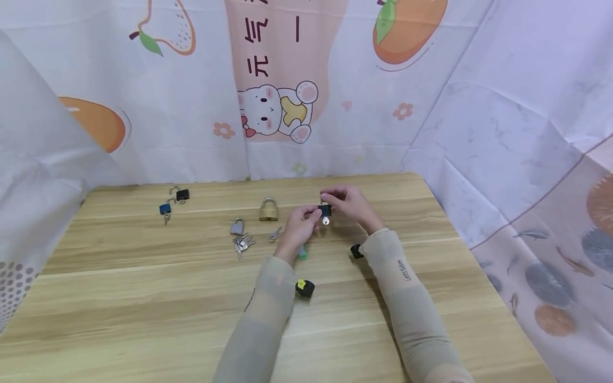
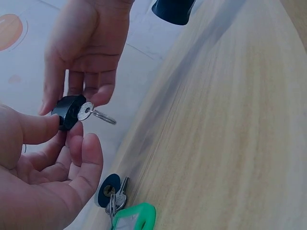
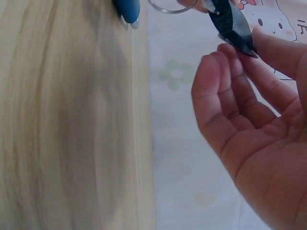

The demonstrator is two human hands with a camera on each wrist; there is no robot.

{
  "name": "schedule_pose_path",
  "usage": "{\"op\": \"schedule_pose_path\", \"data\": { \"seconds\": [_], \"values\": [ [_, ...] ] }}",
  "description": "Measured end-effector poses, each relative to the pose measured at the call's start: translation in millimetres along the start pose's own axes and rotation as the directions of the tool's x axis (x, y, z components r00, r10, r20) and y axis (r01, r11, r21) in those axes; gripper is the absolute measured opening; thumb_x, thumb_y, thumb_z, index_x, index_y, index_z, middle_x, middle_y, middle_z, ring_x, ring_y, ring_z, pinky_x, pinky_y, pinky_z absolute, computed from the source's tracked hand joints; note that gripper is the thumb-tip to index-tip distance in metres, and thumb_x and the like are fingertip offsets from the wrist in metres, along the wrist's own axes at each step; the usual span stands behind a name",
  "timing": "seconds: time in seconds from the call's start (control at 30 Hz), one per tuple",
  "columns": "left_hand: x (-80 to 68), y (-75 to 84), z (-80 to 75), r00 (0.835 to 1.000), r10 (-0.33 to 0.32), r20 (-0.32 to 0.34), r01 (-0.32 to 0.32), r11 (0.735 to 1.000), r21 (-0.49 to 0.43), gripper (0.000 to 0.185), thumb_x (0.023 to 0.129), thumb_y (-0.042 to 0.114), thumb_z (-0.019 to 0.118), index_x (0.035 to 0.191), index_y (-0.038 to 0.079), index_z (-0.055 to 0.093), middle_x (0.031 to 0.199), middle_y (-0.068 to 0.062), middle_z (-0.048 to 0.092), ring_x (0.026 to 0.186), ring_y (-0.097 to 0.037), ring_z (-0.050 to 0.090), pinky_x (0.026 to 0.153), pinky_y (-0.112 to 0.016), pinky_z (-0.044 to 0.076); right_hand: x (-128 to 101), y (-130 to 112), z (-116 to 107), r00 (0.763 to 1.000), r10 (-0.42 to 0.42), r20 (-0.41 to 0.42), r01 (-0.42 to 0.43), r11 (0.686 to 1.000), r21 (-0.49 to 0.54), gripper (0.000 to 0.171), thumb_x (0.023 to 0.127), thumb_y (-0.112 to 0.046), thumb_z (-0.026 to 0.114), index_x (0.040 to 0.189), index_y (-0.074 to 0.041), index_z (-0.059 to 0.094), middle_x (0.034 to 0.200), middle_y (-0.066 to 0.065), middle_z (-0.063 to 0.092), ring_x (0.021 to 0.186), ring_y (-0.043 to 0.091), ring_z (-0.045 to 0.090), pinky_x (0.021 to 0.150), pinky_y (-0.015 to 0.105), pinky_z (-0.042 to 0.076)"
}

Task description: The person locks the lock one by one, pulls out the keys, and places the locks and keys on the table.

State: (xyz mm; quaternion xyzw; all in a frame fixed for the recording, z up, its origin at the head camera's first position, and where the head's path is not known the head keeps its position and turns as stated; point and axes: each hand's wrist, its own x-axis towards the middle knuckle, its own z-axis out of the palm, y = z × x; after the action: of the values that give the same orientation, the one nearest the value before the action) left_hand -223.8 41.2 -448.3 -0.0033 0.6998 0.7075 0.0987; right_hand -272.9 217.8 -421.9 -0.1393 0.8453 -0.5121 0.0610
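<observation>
White fabric (image 1: pixel 364 122) printed with fruit, flowers and a cartoon cat walls in your pale wood-grain desk (image 1: pixel 158 319), hanging at its far side and along the right. Read the clock from the head view, twelve pointing away from you, with the black padlock (image 1: pixel 325 210) between your hands at its centre. It is raised just off the surface, beyond the middle of the desk. Your left hand (image 1: pixel 300 226) pinches its body between thumb and fingers; your right hand (image 1: pixel 351 204) comes in from three o'clock, its thumb and forefinger pinching at the shackle, the other fingers loosely curled. A silver key (image 1: pixel 326 221) sits in the lock at six, with a ring through it.

At seven o'clock, partly hidden by your left hand, lies a green tag (image 1: pixel 303 252); your left wrist view shows a round-faced lock (image 2: pixel 109 189) with keys beside it. Loose keys (image 1: pixel 275 234) lie near eight, with a key bunch (image 1: pixel 243 243) and grey padlock (image 1: pixel 237 227) farther out. Nearly at nine stands a brass padlock (image 1: pixel 268 211), and well beyond it a blue padlock (image 1: pixel 165 209) and a second black lock (image 1: pixel 182 195), both with shackles open.
</observation>
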Motion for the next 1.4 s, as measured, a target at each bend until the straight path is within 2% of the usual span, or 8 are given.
{"op": "schedule_pose_path", "data": {
  "seconds": [0.2, 0.47, 0.63, 0.8, 0.87, 1.1, 1.3, 1.4],
  "values": [
    [0.8, 0.1, 1.2, 1.000, -0.004, 0.008, 0.005, 1.000, -0.004, 0.039, 0.105, 0.025, 0.060, 0.134, -0.001, 0.060, 0.111, -0.011, 0.069, 0.087, -0.020, 0.063, 0.088, -0.039, 0.056, -0.2, -0.2, -0.1, 0.998, -0.044, -0.036, 0.046, 0.997, 0.060, 0.033, 0.101, -0.021, 0.066, 0.122, 0.005, 0.069, 0.104, 0.015, 0.073, 0.085, 0.020, 0.070, 0.085, 0.056, 0.057],
    [-2.1, -2.4, -2.1, 0.998, 0.051, 0.044, -0.051, 0.999, 0.000, 0.033, 0.100, 0.022, 0.068, 0.124, -0.001, 0.069, 0.107, -0.010, 0.071, 0.107, -0.031, 0.065, 0.093, -0.041, 0.056, 1.7, 0.0, 4.2, 0.991, -0.089, -0.097, 0.102, 0.984, 0.144, 0.026, 0.100, -0.018, 0.068, 0.116, 0.002, 0.073, 0.097, 0.015, 0.074, 0.080, 0.019, 0.071, 0.075, 0.032, 0.061],
    [-1.5, -1.5, 0.0, 0.997, 0.076, 0.028, -0.078, 0.993, 0.087, 0.033, 0.101, 0.025, 0.066, 0.124, 0.002, 0.069, 0.106, -0.007, 0.072, 0.101, -0.023, 0.067, 0.088, -0.033, 0.057, 1.0, 0.5, 2.0, 0.989, -0.107, -0.104, 0.124, 0.977, 0.173, 0.025, 0.099, -0.015, 0.069, 0.114, 0.004, 0.073, 0.098, 0.017, 0.074, 0.080, 0.017, 0.070, 0.075, 0.031, 0.061],
    [-1.1, 1.3, 2.2, 0.998, 0.067, 0.002, -0.067, 0.988, 0.136, 0.035, 0.101, 0.027, 0.066, 0.126, 0.002, 0.068, 0.110, -0.008, 0.073, 0.099, -0.019, 0.068, 0.089, -0.033, 0.057, 0.5, 0.4, -1.8, 0.990, -0.106, -0.098, 0.122, 0.977, 0.175, 0.026, 0.098, -0.014, 0.070, 0.114, 0.006, 0.072, 0.102, 0.018, 0.074, 0.082, 0.016, 0.070, 0.078, 0.035, 0.062],
    [-1.7, 2.5, 2.2, 0.998, 0.057, -0.005, -0.056, 0.990, 0.130, 0.035, 0.101, 0.026, 0.066, 0.125, 0.001, 0.068, 0.109, -0.008, 0.072, 0.098, -0.020, 0.068, 0.088, -0.034, 0.057, 0.7, 0.2, -1.7, 0.990, -0.108, -0.095, 0.123, 0.977, 0.175, 0.027, 0.098, -0.014, 0.070, 0.114, 0.007, 0.071, 0.103, 0.018, 0.074, 0.081, 0.016, 0.070, 0.078, 0.036, 0.062],
    [-2.3, 4.5, 5.5, 1.000, 0.027, 0.005, -0.027, 0.999, -0.020, 0.033, 0.102, 0.016, 0.063, 0.127, -0.006, 0.063, 0.106, -0.014, 0.070, 0.091, -0.023, 0.070, 0.087, -0.034, 0.059, -0.2, -1.9, -3.3, 0.990, -0.112, -0.082, 0.123, 0.981, 0.151, 0.028, 0.097, -0.012, 0.070, 0.113, 0.010, 0.070, 0.101, 0.015, 0.074, 0.079, 0.015, 0.069, 0.076, 0.037, 0.062],
    [-3.6, 6.8, 6.6, 1.000, 0.023, -0.019, -0.024, 0.999, -0.040, 0.030, 0.103, 0.016, 0.062, 0.123, -0.006, 0.064, 0.103, -0.015, 0.070, 0.088, -0.021, 0.071, 0.082, -0.029, 0.060, -0.5, -6.1, -2.7, 0.982, -0.149, -0.114, 0.153, 0.988, 0.028, 0.021, 0.097, -0.014, 0.072, 0.108, 0.003, 0.075, 0.099, 0.011, 0.075, 0.079, 0.021, 0.067, 0.075, 0.046, 0.061],
    [-5.6, 5.8, 6.7, 1.000, 0.009, -0.023, -0.010, 0.999, -0.041, 0.028, 0.103, 0.014, 0.062, 0.123, -0.006, 0.065, 0.103, -0.015, 0.070, 0.088, -0.022, 0.071, 0.082, -0.030, 0.060, -2.6, -7.3, -1.2, 0.985, -0.136, -0.110, 0.137, 0.991, 0.005, 0.017, 0.096, -0.012, 0.072, 0.105, 0.002, 0.076, 0.093, 0.010, 0.074, 0.074, 0.023, 0.064, 0.068, 0.041, 0.059]
  ]
}}
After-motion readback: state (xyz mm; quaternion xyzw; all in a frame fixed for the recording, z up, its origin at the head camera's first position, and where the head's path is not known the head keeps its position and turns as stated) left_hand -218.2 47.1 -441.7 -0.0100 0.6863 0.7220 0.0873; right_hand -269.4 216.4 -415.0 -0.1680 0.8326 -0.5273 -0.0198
